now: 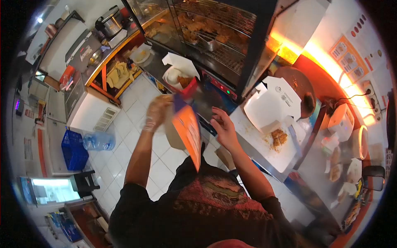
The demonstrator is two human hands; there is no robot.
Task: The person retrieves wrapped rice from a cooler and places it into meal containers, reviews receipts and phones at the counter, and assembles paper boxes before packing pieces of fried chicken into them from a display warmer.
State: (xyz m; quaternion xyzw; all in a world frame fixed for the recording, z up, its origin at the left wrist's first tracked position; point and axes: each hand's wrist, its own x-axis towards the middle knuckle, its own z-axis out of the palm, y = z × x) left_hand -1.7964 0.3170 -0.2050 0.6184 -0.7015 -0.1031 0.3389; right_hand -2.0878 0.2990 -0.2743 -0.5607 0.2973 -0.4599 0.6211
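Observation:
My left hand (157, 111), in a clear plastic glove, pinches the upper edge of an orange and purple printed packaging piece (188, 128). The piece is smeared by motion and hangs down in front of my shirt. To its right, my bare right hand (223, 127) is raised, fingers apart and slightly bent, holding nothing. Just beyond my hands stands an opened box (182, 68) with a wrapped white portion and fried chicken (184, 81). Right of my right hand, another opened white box (273, 101) rests at the back of a white cutting board (264, 149), near chopped fried chicken (279, 138).
A glass warming cabinet (215, 25) with fried chicken on racks rises ahead. At right, a steel counter (318, 182) carries wrapped items under a glowing heat lamp. A blue basket (74, 149) and a large water bottle (99, 141) stand on the tiled floor at left.

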